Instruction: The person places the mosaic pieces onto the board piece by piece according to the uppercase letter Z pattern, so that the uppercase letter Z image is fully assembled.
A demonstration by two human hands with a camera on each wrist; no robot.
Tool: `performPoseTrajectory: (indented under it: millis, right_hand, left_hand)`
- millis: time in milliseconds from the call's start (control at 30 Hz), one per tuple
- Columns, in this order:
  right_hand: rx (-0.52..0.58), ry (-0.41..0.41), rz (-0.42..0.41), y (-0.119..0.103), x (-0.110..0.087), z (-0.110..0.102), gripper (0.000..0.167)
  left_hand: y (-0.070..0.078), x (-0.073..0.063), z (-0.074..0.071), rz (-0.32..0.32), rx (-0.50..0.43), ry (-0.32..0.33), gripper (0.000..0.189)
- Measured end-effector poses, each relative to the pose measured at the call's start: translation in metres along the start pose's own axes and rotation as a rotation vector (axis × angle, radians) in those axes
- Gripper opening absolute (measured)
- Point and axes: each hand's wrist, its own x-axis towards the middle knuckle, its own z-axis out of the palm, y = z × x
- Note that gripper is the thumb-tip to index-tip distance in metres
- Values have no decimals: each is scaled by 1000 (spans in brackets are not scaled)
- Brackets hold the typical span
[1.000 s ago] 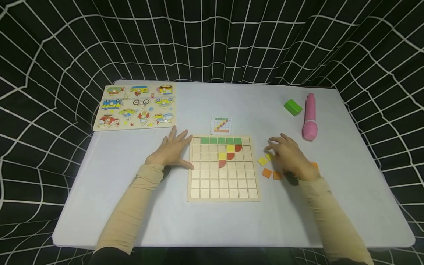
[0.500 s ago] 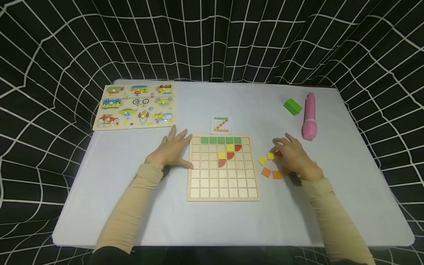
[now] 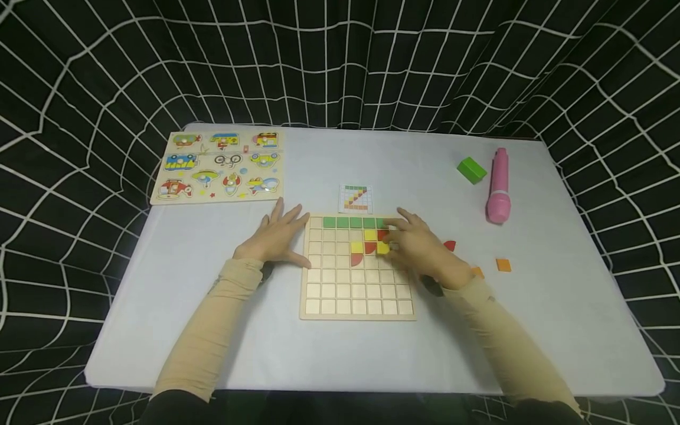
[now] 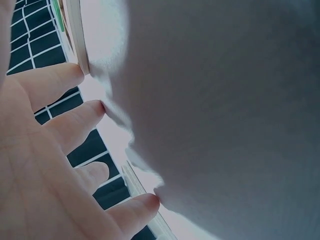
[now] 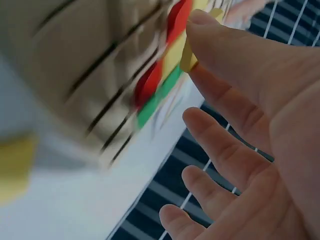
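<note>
The relation that matters is how the yellow tile (image 3: 383,248) sits against the board (image 3: 358,293): it lies at the fingertips of the right hand (image 3: 425,251), on their left, over the upper right part of the grid. Thumb and index finger pinch it, while the other three fingers stand apart from it. From the head view it shows just below the top red piece (image 3: 382,235) and just right of the middle red piece (image 3: 369,248). Being square, it offers no long axis to line up (squaring its sides to the grid is, I judge, what counts), and the right wrist view shows it tipped nearly edge-on. Whether it touches the board I cannot tell. The right hand is plainly the nearer one; the left hand (image 3: 271,239) lies spread wide on the opposite side, thumb and index finger at the board's left edge, gripping nothing. The card (image 3: 355,199) lies just beyond the board's far edge, roughly midway between both hands.
</note>
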Motion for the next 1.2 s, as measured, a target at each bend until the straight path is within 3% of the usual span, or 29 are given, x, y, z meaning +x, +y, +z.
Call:
performPoseTrajectory:
  millis: [167, 433, 700, 1200]
  right_hand:
    - [-14, -21, -117, -28, 17, 6, 30]
    - [-28, -129, -159, -57, 37, 16, 31]
    - [-26, -127, -162, -56, 40, 20, 26]
    - [7, -36, -143, -39, 30, 20, 17]
  left_hand:
    - [0, 1, -1, -4, -4, -6, 122]
    - [-3, 2, -1, -5, -12, -11, 122]
    - [-5, 5, 1, -13, -22, -12, 124]
    - [-5, 4, 1, -11, -17, -12, 123]
